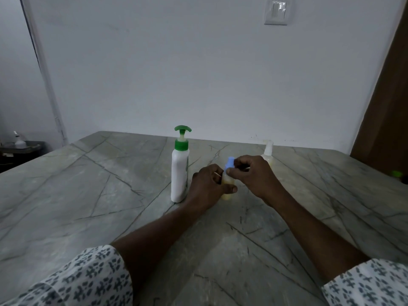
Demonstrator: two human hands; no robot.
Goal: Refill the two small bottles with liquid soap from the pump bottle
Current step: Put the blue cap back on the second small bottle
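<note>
My left hand (206, 187) wraps round the small bottle (227, 195), which stands on the table (88, 184) just right of the pump bottle (179, 175). My right hand (254, 173) pinches its blue cap (230, 162) with thumb and fingertips. I cannot tell whether the cap is coming off or going on. Either way, I judge the trick is to keep the bottle upright and pressed to the table, squeeze it lightly so no soap wells up, and turn only the cap. The other small bottle (268, 149) stands behind my right hand, capped. I can read no brand or writing; the pump bottle faces me plain white.
</note>
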